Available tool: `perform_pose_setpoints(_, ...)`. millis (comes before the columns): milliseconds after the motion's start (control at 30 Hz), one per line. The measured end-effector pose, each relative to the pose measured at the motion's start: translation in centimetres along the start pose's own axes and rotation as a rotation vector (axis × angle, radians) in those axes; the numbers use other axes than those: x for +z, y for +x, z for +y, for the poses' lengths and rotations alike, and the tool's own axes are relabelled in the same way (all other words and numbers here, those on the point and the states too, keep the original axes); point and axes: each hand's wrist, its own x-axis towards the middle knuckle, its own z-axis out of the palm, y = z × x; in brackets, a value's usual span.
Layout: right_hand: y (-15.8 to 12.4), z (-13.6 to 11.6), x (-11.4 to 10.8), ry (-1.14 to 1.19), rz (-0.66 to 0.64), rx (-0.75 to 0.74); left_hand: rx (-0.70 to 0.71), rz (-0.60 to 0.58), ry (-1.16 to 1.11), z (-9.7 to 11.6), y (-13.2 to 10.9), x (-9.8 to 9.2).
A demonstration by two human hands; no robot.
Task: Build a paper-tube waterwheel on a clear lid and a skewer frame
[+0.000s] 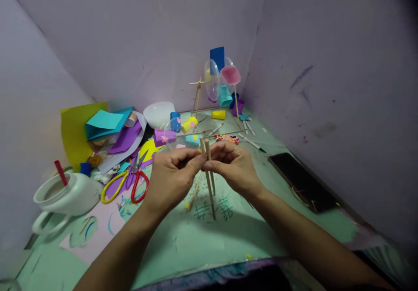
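Bare forearms (294,234) reach over the table (248,243) from five and seven o'clock. At the centre, the left hand (174,175) and right hand (233,169) come together, thumbs close, pinching upright sticks (210,188) just below their tops. An even, light pinch should keep the sticks from slipping; whether their lower ends bear on the table cannot be told. A pot (78,195) sits near nine o'clock, scissors (139,188) closer in, a phone (303,182) at three. Cups (165,137) crowd ten o'clock, limiting room; a wheel (213,82) hangs at twelve.
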Motion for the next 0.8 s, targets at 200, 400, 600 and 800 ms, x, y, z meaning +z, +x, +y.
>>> perform_pose_setpoints(200, -0.4, -0.4, 0.0, -0.137, 0.001, -0.039, 0.283, 0.029, 0.239, 0.1, -0.4, -0.7)
perform_pose_setpoints(400, -0.6, -0.8, -0.2, -0.224, -0.023, -0.019, 0.534, 0.005, 0.441, 0.3, -0.9, -3.2)
perform_pose_setpoints(600, -1.2, 0.8, -0.8, -0.219, -0.130, -0.043, 0.436, -0.191, 0.424, -0.3, -0.8, -2.1)
perform_pose_setpoints(800, -1.2, 1.5, -1.4, -0.254, -0.089, -0.057, 0.379, -0.177, 0.392, -1.2, -0.3, -0.2)
